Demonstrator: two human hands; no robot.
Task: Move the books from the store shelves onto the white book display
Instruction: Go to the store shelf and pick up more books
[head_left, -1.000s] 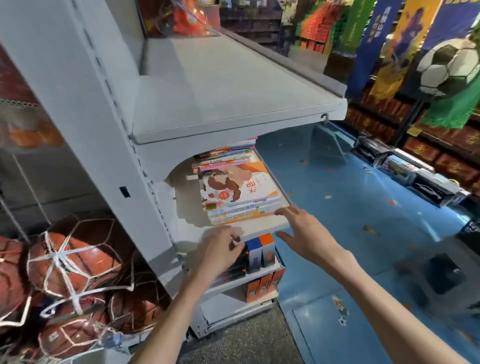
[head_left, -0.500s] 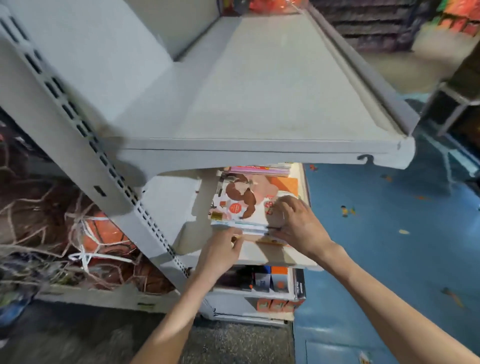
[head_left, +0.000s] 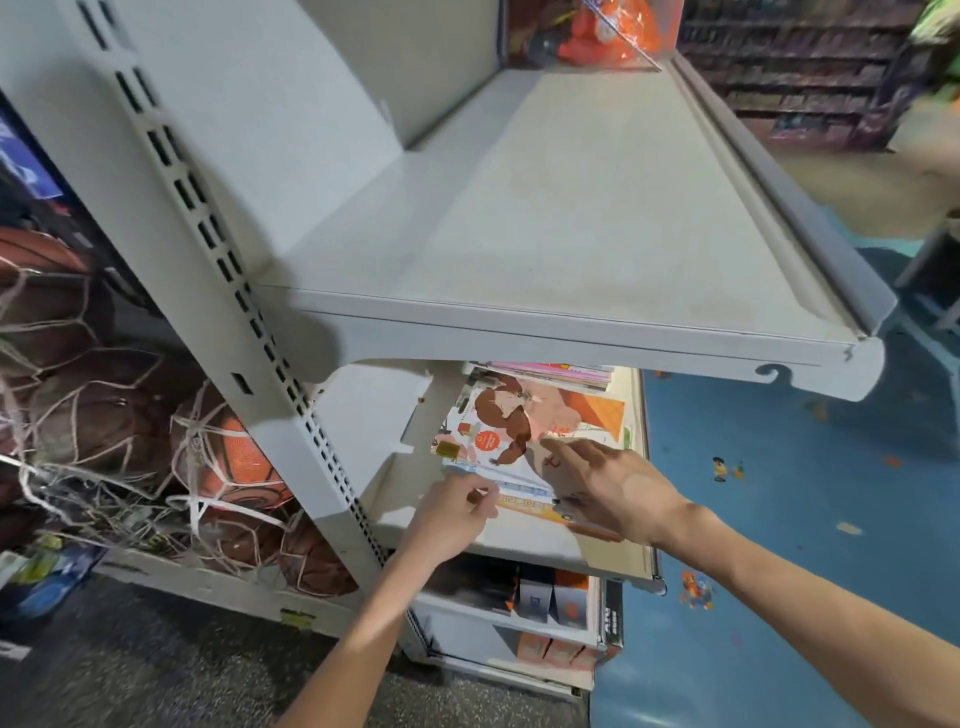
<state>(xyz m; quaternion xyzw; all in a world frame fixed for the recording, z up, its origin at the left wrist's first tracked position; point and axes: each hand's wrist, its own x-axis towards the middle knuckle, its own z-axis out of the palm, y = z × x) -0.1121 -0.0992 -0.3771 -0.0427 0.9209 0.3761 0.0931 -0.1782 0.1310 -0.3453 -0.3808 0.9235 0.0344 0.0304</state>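
A stack of thin picture books (head_left: 498, 436) lies flat on the middle shelf (head_left: 524, 543) of a grey store rack, its top cover showing a brown-haired cartoon figure on white and orange. More books (head_left: 556, 373) lie further back under the upper shelf. My left hand (head_left: 457, 512) pinches the stack's near left edge. My right hand (head_left: 605, 480) rests on the top cover, with its thumb down at the stack's near right edge. The white book display is out of view.
The bare upper shelf (head_left: 571, 223) overhangs the books closely. Netted basketballs (head_left: 234, 467) fill the bay to the left. Small orange and grey boxes (head_left: 550, 600) stand on the lower shelf. Blue floor (head_left: 779, 519) lies to the right.
Both hands reached in from the shelf's front edge to the stack and now hold its near edge. My head moved closer and further over the rack.
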